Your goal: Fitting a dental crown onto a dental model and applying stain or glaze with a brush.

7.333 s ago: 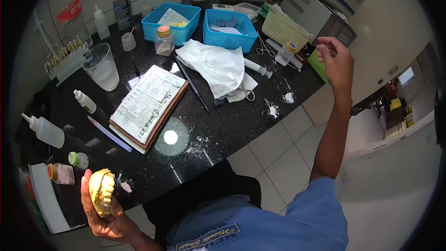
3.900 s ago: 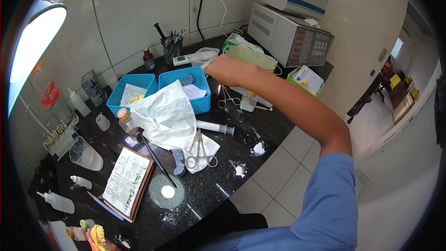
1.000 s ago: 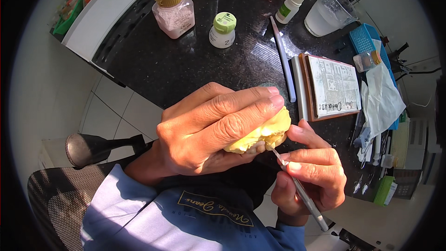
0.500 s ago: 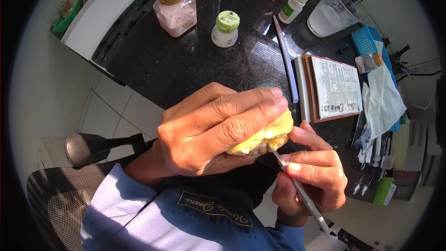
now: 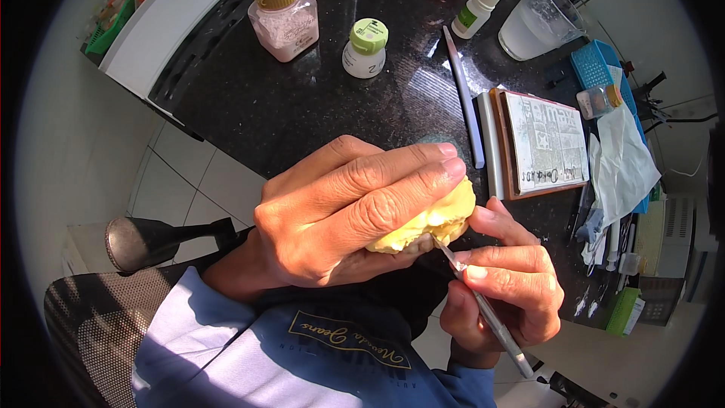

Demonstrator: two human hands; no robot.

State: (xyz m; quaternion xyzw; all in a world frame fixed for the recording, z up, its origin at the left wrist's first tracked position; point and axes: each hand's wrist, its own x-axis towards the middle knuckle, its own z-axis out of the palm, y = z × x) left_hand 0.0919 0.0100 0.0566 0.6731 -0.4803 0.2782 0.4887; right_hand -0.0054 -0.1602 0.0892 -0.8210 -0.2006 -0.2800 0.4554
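Observation:
My left hand (image 5: 355, 208) is wrapped round a yellow dental plaster cast (image 5: 445, 215), its fingers lying over the top and covering much of it. Pale tooth shapes show along the cast's lower edge. Held like a pen in my right hand (image 5: 513, 279) is a slim metal carving instrument (image 5: 495, 325). Its thin tip touches the cast beside those teeth. The index finger of that hand rests close to the cast's right side.
On the dark worktop (image 5: 226, 83) stand a jar of pink powder (image 5: 284, 26), a green-capped bottle (image 5: 365, 49), a dropper bottle (image 5: 476, 11) and a cup (image 5: 540, 23). A lilac stick (image 5: 464, 98) lies beside a notepad-like block (image 5: 547, 140). A blue basket (image 5: 593, 60) is at right.
Almost nothing differs. Both hands keep their holds on the cast and the carving instrument, with only a very slight shift.

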